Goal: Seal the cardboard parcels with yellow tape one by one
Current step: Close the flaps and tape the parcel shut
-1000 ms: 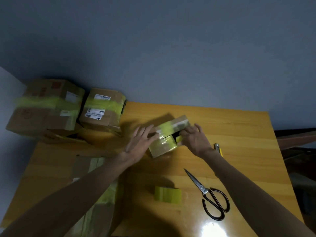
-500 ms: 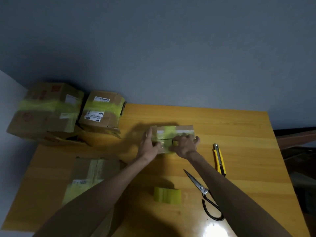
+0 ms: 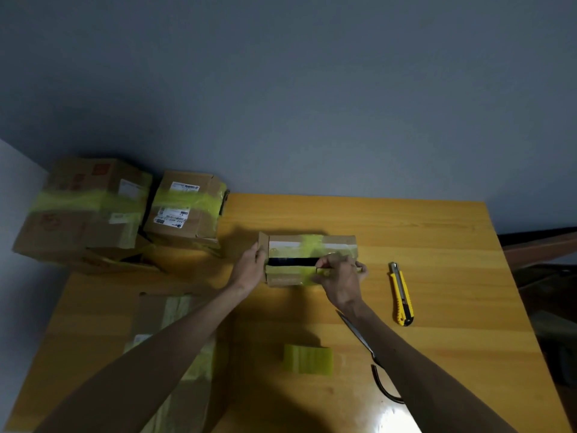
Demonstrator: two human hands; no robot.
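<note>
A small cardboard parcel [image 3: 307, 248] lies on the wooden table [image 3: 437, 245], partly wrapped in yellow tape, with a dark gap between its flaps. My left hand [image 3: 248, 270] grips its left end, where a short flap stands up. My right hand [image 3: 338, 276] pinches the front flap and its tape at the right end. A roll of yellow tape [image 3: 307, 359] rests on the table nearer to me, apart from both hands.
A yellow utility knife [image 3: 401, 293] lies to the right of the parcel. Scissors [image 3: 359, 335] are partly hidden under my right forearm. Two taped boxes [image 3: 90, 210] [image 3: 185, 209] stand at the back left. Another taped parcel [image 3: 162, 314] lies under my left arm.
The parcel has been turned from a slant to lie square and level. Both hands moved to its ends, and the gap between the flaps now shows.
</note>
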